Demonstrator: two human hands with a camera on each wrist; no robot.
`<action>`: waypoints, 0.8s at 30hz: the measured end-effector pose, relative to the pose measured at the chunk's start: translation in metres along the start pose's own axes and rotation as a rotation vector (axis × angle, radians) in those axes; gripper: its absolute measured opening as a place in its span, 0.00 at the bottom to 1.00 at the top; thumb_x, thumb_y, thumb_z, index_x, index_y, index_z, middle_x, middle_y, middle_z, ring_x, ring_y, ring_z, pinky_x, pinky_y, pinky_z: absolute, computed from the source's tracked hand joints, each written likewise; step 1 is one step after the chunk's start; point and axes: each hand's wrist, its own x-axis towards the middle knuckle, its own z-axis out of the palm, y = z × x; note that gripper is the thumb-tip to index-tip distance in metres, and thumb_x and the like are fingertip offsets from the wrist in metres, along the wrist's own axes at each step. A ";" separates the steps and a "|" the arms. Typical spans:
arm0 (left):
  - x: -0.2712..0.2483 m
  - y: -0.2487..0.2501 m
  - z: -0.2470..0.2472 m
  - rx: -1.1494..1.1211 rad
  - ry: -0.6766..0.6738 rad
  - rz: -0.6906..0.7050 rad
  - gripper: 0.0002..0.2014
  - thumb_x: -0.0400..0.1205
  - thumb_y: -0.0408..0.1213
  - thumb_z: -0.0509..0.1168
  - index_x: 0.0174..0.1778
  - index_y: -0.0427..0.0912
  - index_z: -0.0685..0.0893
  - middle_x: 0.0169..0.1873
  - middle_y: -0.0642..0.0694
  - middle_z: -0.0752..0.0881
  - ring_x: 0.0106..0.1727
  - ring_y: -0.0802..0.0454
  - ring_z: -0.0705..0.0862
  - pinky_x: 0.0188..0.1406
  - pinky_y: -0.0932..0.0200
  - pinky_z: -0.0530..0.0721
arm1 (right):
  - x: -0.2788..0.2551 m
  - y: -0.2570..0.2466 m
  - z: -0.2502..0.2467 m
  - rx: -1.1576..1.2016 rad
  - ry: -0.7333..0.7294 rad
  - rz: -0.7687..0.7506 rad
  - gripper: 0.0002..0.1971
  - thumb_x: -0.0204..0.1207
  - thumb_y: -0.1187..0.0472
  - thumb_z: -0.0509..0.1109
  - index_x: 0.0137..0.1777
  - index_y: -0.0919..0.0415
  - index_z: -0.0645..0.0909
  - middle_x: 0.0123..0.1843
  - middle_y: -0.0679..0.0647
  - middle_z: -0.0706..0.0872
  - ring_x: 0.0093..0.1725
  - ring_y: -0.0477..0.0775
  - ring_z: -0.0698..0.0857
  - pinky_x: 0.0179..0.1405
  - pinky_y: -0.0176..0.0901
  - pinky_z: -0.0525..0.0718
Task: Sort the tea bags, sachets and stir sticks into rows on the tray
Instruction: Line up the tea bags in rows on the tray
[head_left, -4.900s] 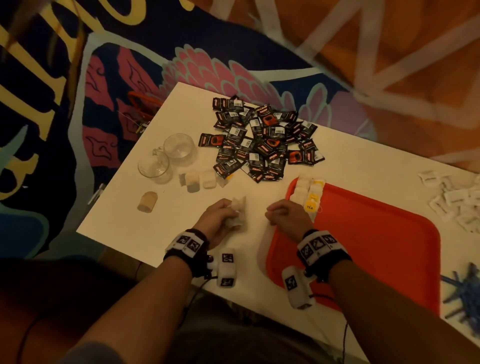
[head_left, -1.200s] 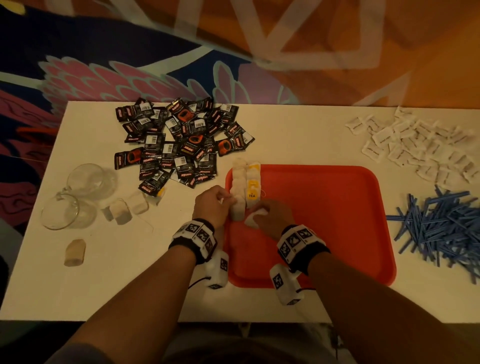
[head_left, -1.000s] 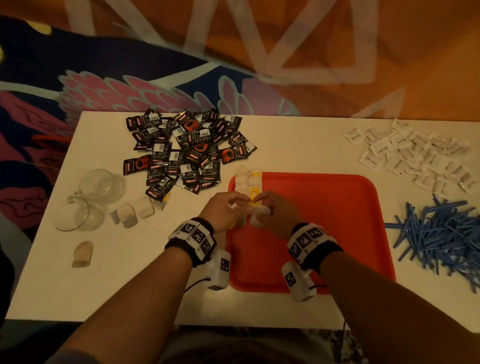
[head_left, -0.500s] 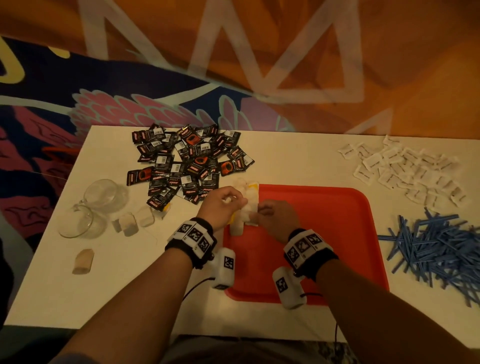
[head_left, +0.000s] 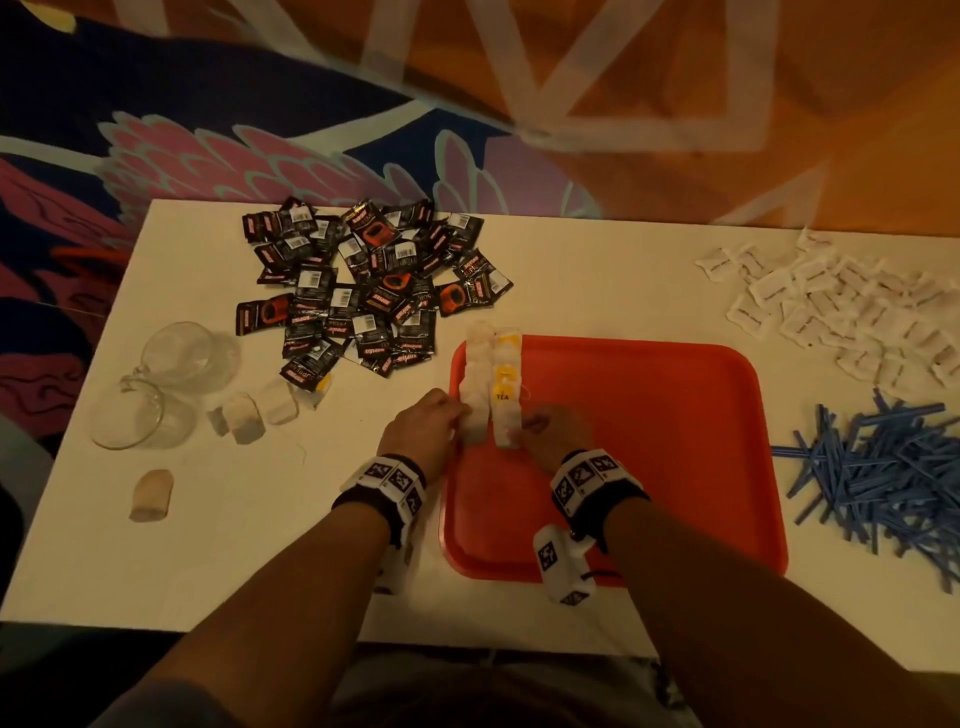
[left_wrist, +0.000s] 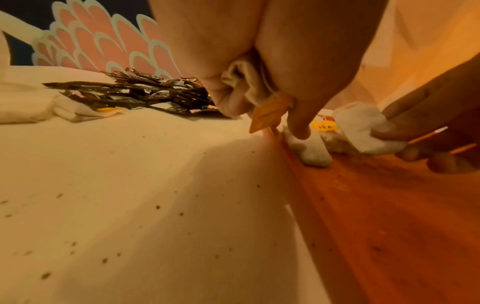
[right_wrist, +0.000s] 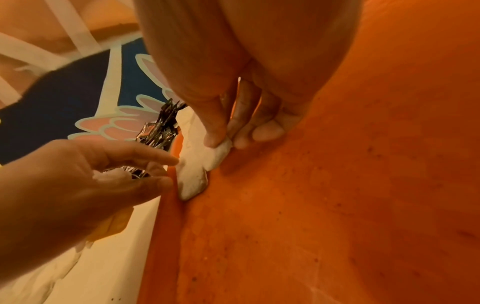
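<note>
Nearest, both forearms reach from the bench's (head_left: 218, 545) near edge to the left edge of the red tray (head_left: 649, 467). The left hand (head_left: 423, 428) sits just outside that edge: its forefinger is stretched onto the near end of a white tea bag (left_wrist: 310, 151) in the left row, while the other fingers (left_wrist: 228, 98) curl around a crumpled bag with an orange tag in the palm. The right hand (head_left: 553, 434) rests on the tray floor, its thumb and fingers (right_wrist: 214, 131) pinching the near corner of another white tea bag (right_wrist: 207, 156) at the end of the right row. The two rows of tea bags (head_left: 491, 379) run side by side along the tray's left edge toward its far left corner, pale and pillow-like, some with yellow tags.

Left of the tray, loose tea bags (head_left: 254, 413) lie near two glass cups (head_left: 161, 379). Farther back, black sachets (head_left: 363, 291) are heaped by the far edge. At the right end lie blue stir sticks (head_left: 883, 467), and beyond them white sachets (head_left: 841, 306).
</note>
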 end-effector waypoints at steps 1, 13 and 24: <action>0.001 0.000 0.001 0.022 -0.011 0.012 0.20 0.86 0.40 0.61 0.74 0.54 0.79 0.68 0.50 0.77 0.63 0.43 0.82 0.61 0.49 0.82 | 0.003 -0.002 0.002 -0.002 0.008 0.000 0.10 0.74 0.54 0.77 0.54 0.54 0.88 0.53 0.50 0.88 0.48 0.47 0.82 0.44 0.37 0.78; 0.009 0.001 0.010 0.063 0.017 0.040 0.21 0.88 0.51 0.57 0.76 0.51 0.75 0.67 0.48 0.76 0.59 0.48 0.79 0.49 0.57 0.75 | 0.011 -0.006 0.008 -0.032 0.116 0.049 0.10 0.72 0.54 0.78 0.45 0.54 0.79 0.44 0.50 0.85 0.35 0.43 0.77 0.25 0.31 0.68; 0.007 -0.003 0.008 -0.322 0.221 -0.076 0.11 0.85 0.48 0.67 0.60 0.50 0.86 0.51 0.51 0.85 0.52 0.53 0.82 0.52 0.58 0.78 | 0.004 -0.012 -0.001 0.079 0.135 -0.021 0.08 0.76 0.59 0.75 0.52 0.56 0.82 0.43 0.46 0.84 0.45 0.46 0.82 0.33 0.29 0.73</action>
